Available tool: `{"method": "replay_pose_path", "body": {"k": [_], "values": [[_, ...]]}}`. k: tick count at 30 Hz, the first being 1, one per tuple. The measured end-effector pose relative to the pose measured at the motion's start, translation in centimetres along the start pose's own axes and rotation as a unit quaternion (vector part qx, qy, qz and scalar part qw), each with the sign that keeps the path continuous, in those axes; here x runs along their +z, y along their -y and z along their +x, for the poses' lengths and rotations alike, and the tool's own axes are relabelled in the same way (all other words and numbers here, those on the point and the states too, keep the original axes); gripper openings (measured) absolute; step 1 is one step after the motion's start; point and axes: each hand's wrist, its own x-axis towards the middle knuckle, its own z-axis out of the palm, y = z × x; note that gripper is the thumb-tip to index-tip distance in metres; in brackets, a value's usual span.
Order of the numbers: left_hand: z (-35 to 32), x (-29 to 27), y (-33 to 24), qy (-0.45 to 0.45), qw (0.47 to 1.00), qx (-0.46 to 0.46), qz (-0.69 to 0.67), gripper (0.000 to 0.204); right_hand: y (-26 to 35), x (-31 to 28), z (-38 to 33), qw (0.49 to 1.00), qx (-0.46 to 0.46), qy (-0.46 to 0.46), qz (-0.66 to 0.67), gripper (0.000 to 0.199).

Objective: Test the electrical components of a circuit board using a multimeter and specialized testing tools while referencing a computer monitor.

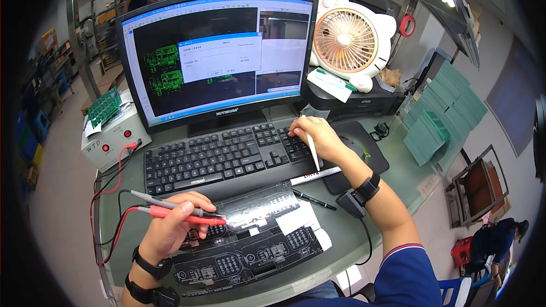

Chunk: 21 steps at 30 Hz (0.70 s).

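Left hand (181, 216): we see it grasping a red probe (162, 211) and a grey probe (152, 199) side by side, tips pointing right.
Right hand (323, 138): we see it grasping a slim white stick (312, 149), its fingers at the number pad; whether they press a key, we cannot tell.
Dark circuit panel (228, 265): we find it flat on the worktop (120, 219), in front of the black keyboard (206, 156), the probe tips at its glossy upper part; contact we cannot make out.
Pens: we see a white marker (316, 175) near the keyboard and a black pen (314, 199) beside the panel.
Monitor (193, 102): we see a dialog box over green board outlines.
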Motion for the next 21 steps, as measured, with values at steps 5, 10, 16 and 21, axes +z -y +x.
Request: {"method": "replay_pose_path", "body": {"k": [5, 10, 16, 21], "values": [[-0.1, 0.1, 0.0, 0.003, 1.000, -0.001, 0.001, 0.035, -1.0, 0.0, 0.7, 0.996, 0.058, -0.072, 0.001, 0.011], [0.0, 0.2, 0.1, 0.011, 1.000, -0.004, -0.002, 0.036, -2.4, 0.0, -0.4, 0.988, 0.019, -0.069, -0.135, 0.010], [0.1, -0.1, -0.1, 0.018, 1.000, -0.011, -0.001, 0.036, 3.1, -0.6, -1.6, 0.999, -0.041, 0.001, 0.028, 0.006], [0.2, -0.2, -0.4, 0.019, 1.000, -0.015, -0.002, 0.036, 3.3, -1.1, -3.7, 0.996, -0.075, 0.038, -0.035, 0.007]]}}
